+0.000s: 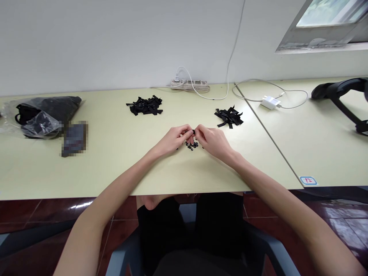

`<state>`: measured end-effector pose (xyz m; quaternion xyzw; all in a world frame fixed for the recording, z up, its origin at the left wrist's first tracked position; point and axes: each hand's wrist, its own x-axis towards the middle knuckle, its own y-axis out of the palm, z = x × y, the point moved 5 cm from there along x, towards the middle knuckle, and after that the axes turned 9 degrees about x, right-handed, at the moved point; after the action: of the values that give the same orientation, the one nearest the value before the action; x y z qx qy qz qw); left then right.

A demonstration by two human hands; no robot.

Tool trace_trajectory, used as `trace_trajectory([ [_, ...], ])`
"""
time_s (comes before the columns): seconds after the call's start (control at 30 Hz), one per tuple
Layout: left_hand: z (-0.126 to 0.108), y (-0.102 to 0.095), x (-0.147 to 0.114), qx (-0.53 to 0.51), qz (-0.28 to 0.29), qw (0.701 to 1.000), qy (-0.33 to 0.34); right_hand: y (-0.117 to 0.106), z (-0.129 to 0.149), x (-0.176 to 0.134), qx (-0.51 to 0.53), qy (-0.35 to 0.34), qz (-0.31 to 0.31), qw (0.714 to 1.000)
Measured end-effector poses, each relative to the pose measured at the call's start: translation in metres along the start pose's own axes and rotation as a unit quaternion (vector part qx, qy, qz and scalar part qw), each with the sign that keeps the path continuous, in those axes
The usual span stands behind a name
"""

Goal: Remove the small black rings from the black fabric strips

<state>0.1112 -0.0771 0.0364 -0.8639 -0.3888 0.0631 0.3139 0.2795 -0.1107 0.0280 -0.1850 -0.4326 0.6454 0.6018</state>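
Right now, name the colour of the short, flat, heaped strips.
The strips are black, clearest in the head view.

Matt black cloth, shiny small plastic and a smooth pale table.
The strips [145, 105] look like woven cloth, mostly matt with a faint sheen; the bits [192, 146] look like hard, glossy plastic. The table [109, 119] has a smooth, softly shining, laminate-like top. The bag [47, 124] is clear, crinkled, glossy plastic. The charger [270, 102] and cord [237, 36] are smooth white plastic, the chair [276, 249] smooth grey-blue plastic. The trousers [161, 226] are matt black cloth, the wall [100, 42] matt and smooth, the floor [123, 214] polished, glossy tile.
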Motion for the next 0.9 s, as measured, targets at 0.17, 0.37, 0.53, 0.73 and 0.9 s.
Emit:
trace_trajectory([
  [0.17,-0.0012,-0.0007,-0.0007,0.007,-0.009,1.0,-0.008,-0.0007,0.0009,-0.0005,-0.027,-0.023,-0.012,0.999],
  [0.37,-0.0023,0.0012,-0.0003,0.061,-0.021,0.998,-0.004,0.0037,-0.0011,-0.0002,-0.042,-0.018,-0.022,0.999],
  [0.53,-0.0055,0.0035,-0.0018,0.097,-0.033,0.995,0.0,0.0038,-0.0014,-0.0001,-0.022,-0.009,-0.033,0.999],
  [0.73,-0.0095,0.0013,-0.0007,0.03,-0.026,0.999,0.024,-0.0015,-0.0009,0.0004,0.093,-0.016,-0.026,0.995],
  [0.9,-0.0057,0.0007,0.0005,-0.037,-0.008,0.999,0.025,-0.0049,-0.0014,-0.0001,0.159,-0.027,-0.027,0.987],
])
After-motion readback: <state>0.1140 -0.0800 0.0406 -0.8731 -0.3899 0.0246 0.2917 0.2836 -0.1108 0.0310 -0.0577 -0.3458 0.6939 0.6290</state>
